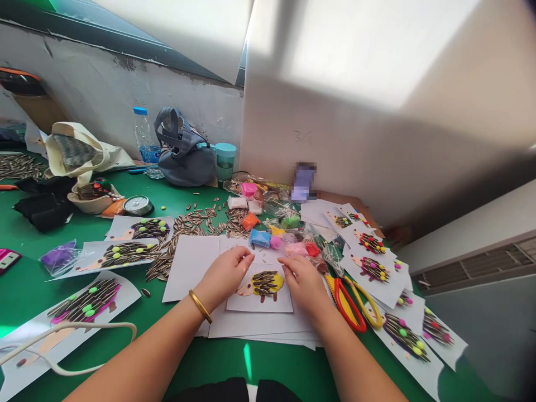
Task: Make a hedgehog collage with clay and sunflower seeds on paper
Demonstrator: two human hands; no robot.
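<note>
A white card (238, 305) with a hedgehog of yellow clay (277, 280) lies in front of me on a stack of white sheets. Striped sunflower seeds (264, 283) stand as spines on its back. My left hand (224, 274), with a gold bangle on the wrist, is over the card's upper left, thumb and fingertips pinched together. At the upper right edge is my right hand (305, 282), its fingertips also drawn close together. Whatever either pinch holds, if anything, is too small or hidden to make out.
Loose sunflower seeds (199, 223) and packets of coloured clay, one blue (260, 239), lie beyond the sheets. Scissors with red handles (349, 307) are at right. Finished hedgehog cards (372, 271) flank both sides. A grey bag (186, 162) and a white cable (84, 325) are leftward.
</note>
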